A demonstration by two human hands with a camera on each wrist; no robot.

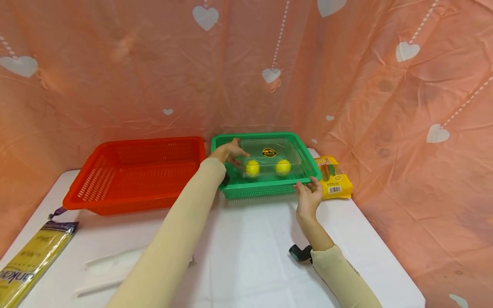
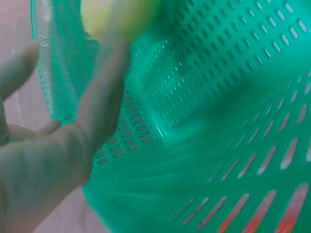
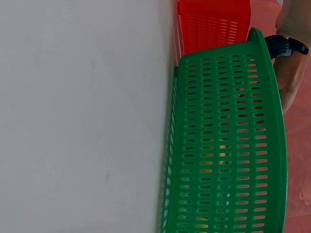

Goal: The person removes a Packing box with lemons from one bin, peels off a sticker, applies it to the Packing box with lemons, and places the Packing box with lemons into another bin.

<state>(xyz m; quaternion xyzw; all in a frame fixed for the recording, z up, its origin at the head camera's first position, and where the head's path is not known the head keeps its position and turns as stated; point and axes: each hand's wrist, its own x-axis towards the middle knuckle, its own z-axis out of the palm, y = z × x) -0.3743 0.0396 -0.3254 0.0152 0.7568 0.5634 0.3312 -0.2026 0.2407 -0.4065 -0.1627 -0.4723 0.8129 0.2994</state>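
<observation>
A clear plastic box (image 1: 269,145) with a dark and yellow label lies in the green basket (image 1: 265,183). Two round yellow things, a left one (image 1: 252,168) and a right one (image 1: 283,167), show through its front part. My left hand (image 1: 232,153) reaches over the basket's left side, fingers spread and fairly straight at the box's left end. In the left wrist view the thumb and a long finger of this hand (image 2: 53,145) lie by the clear plastic, blurred. At the basket's front right corner my right hand (image 1: 308,200) holds the rim between thumb and fingers.
A red basket (image 1: 135,201) stands to the left of the green one. A yellow packet (image 1: 337,188) lies behind its right corner. At the front left are a yellow-gold packet (image 1: 32,261) and a white tray-like thing (image 1: 111,267), partly hidden by my left arm. A patterned curtain hangs behind.
</observation>
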